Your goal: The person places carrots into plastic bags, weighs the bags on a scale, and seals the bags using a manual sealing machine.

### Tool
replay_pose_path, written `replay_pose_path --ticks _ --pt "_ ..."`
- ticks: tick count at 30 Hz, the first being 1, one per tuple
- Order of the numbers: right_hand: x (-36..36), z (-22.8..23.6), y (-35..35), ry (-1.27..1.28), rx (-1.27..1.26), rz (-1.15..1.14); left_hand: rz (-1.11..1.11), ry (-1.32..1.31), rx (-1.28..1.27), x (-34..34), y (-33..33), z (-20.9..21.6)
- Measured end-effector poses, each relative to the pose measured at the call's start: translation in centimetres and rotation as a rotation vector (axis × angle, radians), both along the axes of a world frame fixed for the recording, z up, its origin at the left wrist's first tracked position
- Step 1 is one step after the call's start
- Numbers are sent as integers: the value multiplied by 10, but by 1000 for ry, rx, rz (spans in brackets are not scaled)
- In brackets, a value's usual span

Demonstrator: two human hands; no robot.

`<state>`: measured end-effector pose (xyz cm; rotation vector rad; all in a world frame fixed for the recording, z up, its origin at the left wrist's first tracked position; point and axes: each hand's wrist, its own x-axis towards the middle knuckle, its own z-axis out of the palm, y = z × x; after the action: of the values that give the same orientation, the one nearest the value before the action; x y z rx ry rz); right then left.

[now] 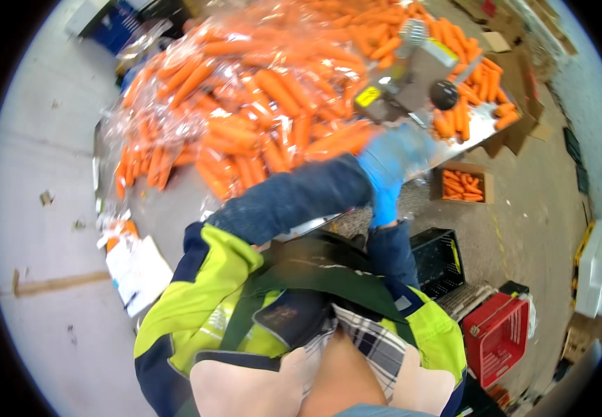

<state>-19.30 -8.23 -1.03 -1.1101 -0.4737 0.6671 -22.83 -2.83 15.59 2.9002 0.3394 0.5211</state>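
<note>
A metal table (485, 121) carries a big heap of loose carrots (273, 97), and much of the heap is under clear plastic film (175, 118). The blue-gloved hands (391, 167) are at the table's near edge, just beside the heap. Beyond the hands a grey machine (412, 83) with a black knob stands on the table, with carrots around it.

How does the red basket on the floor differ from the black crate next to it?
The red basket is bright red with a wire handle lying across it; the black crate is dark and shows no handle. The basket sits farther from the carrot table than the crate. Both stand on the floor, with slotted walls.
</note>
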Motion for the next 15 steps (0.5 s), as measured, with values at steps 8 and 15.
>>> replay_pose_path --ticks 8,15 --pt "-82 35 44 489 117 -33 779 -789 -359 -190 101 -56" --pt "-115 56 36 141 -146 12 1115 -1303 -1440 -296 262 -94"
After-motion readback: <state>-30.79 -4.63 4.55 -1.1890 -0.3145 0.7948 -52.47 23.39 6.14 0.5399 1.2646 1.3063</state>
